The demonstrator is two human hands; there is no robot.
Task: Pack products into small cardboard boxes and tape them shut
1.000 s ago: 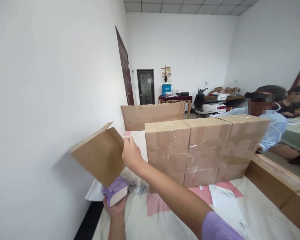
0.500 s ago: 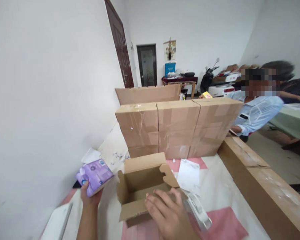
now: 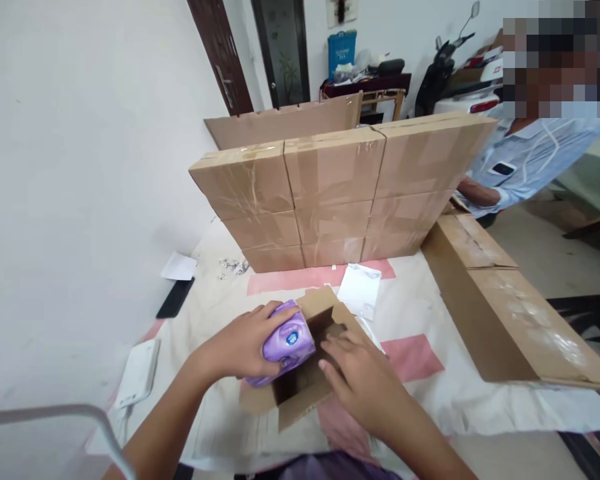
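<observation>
My left hand (image 3: pixel 247 343) is closed around a purple plastic-wrapped pack (image 3: pixel 289 339), gripping it from above. The pack hangs tilted at the left side of a small open cardboard box (image 3: pixel 300 413), partly over its opening. My right hand (image 3: pixel 363 373) lies across the box's right side, fingers apart and reaching toward the inside, with nothing held in them. Its fingertips touch or nearly touch the right flap. The box's flaps stand outward, and much of its interior is in shadow or behind the hands.
Taped cardboard boxes (image 3: pixel 335 173) form a wall behind; long boxes (image 3: pixel 500 300) line the right. White paper (image 3: pixel 361 290), a black phone (image 3: pixel 176 298) and a white device (image 3: pixel 139 373) lie on the tablecloth. A person in a light-blue shirt (image 3: pixel 530 160) sits at right.
My left hand has brought the purple pack from the left over to the box. My right hand has shifted to the box's right side. The view has tilted downward.
</observation>
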